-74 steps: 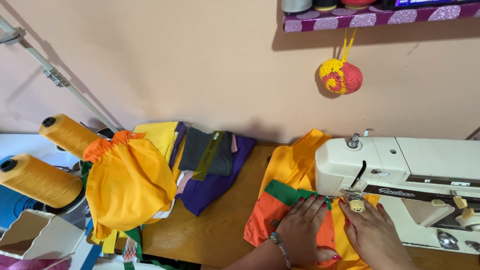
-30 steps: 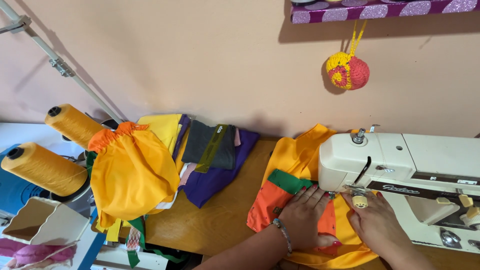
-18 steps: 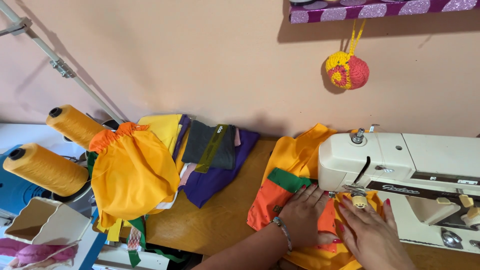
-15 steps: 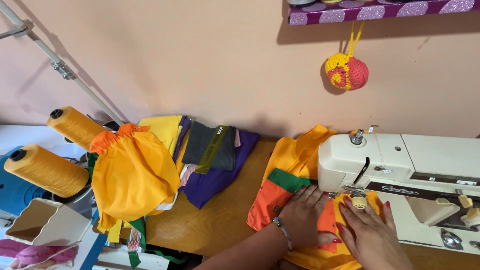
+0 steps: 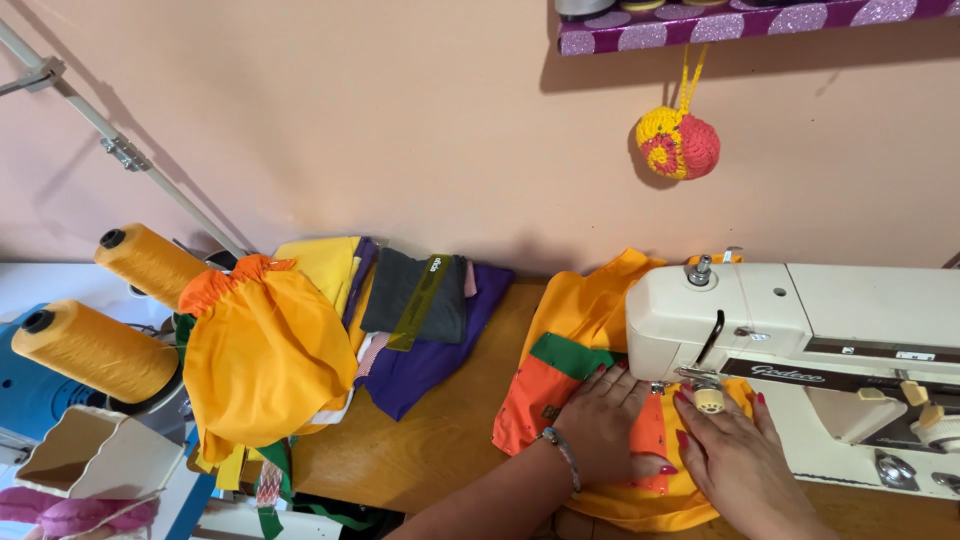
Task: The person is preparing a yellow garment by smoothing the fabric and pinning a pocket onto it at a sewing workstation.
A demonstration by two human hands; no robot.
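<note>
While both hands (image 5: 660, 440) press flat, open-palmed, the orange cloth (image 5: 560, 400) lies beneath them

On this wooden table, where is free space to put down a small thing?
Bare wooden tabletop shows between the purple folded cloth and the orange-and-yellow fabric under the left hand. It is crowded by the white sewing machine, where the right hand presses, and around the yellow thread cones.
</note>
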